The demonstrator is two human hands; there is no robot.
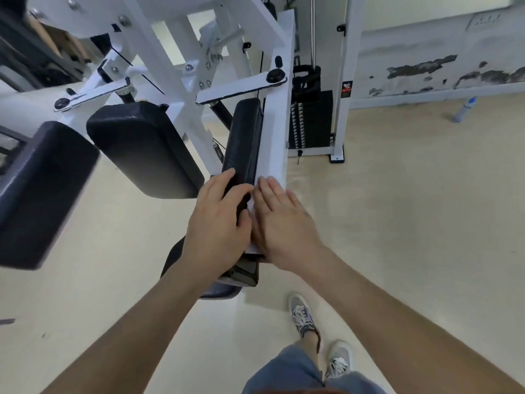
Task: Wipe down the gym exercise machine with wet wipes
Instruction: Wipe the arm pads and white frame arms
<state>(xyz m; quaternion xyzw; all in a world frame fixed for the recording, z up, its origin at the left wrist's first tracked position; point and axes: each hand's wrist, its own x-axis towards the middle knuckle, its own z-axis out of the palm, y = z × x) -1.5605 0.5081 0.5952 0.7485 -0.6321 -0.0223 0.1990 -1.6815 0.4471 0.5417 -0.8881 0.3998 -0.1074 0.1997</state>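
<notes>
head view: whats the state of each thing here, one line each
left hand, grips the near end of the narrow black padded cushion
right hand, fingers straight, pressing a white wet wipe on the white metal frame
white wet wipe, flat under the right hand, mostly hidden
blue-capped plastic bottle, lying on the floor by the wall

Lighting: bright, even, diffuse; shadows on the floor (397, 223) faint. Wide-angle distortion curves the frame edges. Motion blur smears the black pad (42, 194) at left; my left hand (218, 220) and right hand (284, 226) render sharp.
</notes>
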